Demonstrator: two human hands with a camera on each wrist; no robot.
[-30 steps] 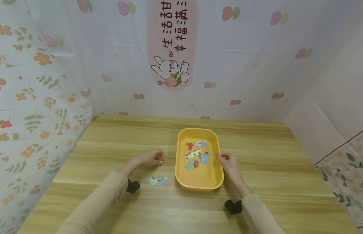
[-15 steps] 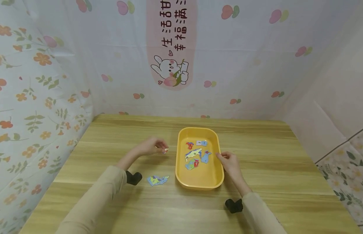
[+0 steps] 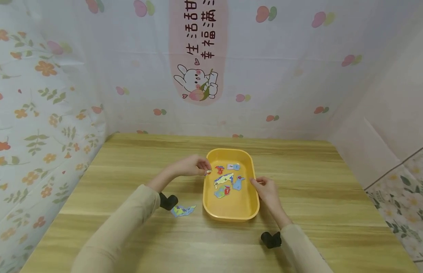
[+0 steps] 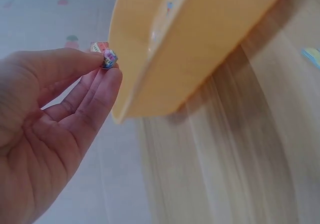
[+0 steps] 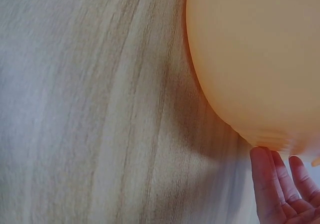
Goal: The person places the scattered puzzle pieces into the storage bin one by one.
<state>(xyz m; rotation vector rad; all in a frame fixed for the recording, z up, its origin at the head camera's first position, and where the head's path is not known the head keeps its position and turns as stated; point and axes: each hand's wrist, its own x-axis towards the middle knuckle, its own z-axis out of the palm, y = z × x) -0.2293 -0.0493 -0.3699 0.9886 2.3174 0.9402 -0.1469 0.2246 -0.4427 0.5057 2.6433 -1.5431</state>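
Near edge: both beige sleeves come in from the bottom, a black wrist camera mount under each.

Loose puzzle piece (image 3: 183,210) lies flat on the tabletop (image 3: 129,178), just left of the near-left corner of the yellow tray (image 3: 254,204), apart from both hands.

Right hand (image 3: 267,191): against the tray's right outer wall, about mid-length. Fingers lie close together and nearly straight along the wall, tips touching the rim area; right wrist view shows fingertips (image 5: 265,184) in contact with the tray's underside curve (image 5: 250,59). No curl round anything, holds nothing.

Left hand (image 3: 192,166): raised at the tray's far-left edge. Thumb and forefinger pinch a small puzzle piece (image 3: 208,172); other fingers loosely extended. Left wrist view confirms: small puzzle piece (image 4: 106,56) sits right at the tips of thumb and forefinger (image 4: 100,92), just beside the tray's rim (image 4: 135,59), not touching it as far as I can tell. Piece is over or just short of the left rim; can't tell which.

Inside the tray: five or so coloured pieces lying flat in the far half, red one (image 3: 220,169) nearest the pinched piece, pale one (image 3: 233,167) beside it, three more just nearer.

Far: wall covering with a rabbit cartoon (image 3: 196,81).
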